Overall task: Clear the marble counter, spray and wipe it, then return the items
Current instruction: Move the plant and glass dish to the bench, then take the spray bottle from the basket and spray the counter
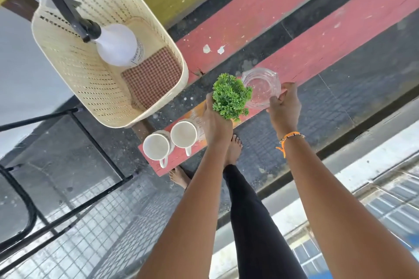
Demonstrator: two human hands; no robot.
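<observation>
Over the near end of the red wooden bench (301, 56), the left hand (216, 125) grips a small leafy green plant (230, 96); the right hand (285, 106) pinches the rim of a clear glass bowl (260, 87). Two white mugs (172, 140) stand at the bench's near end, beside a cream plastic basket (74, 68) holding a white spray bottle (115, 44) and checked cloth (152, 78).

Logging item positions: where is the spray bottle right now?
In the head view, upper left: the spray bottle lies inside the cream basket, beside a checked cloth.
</observation>
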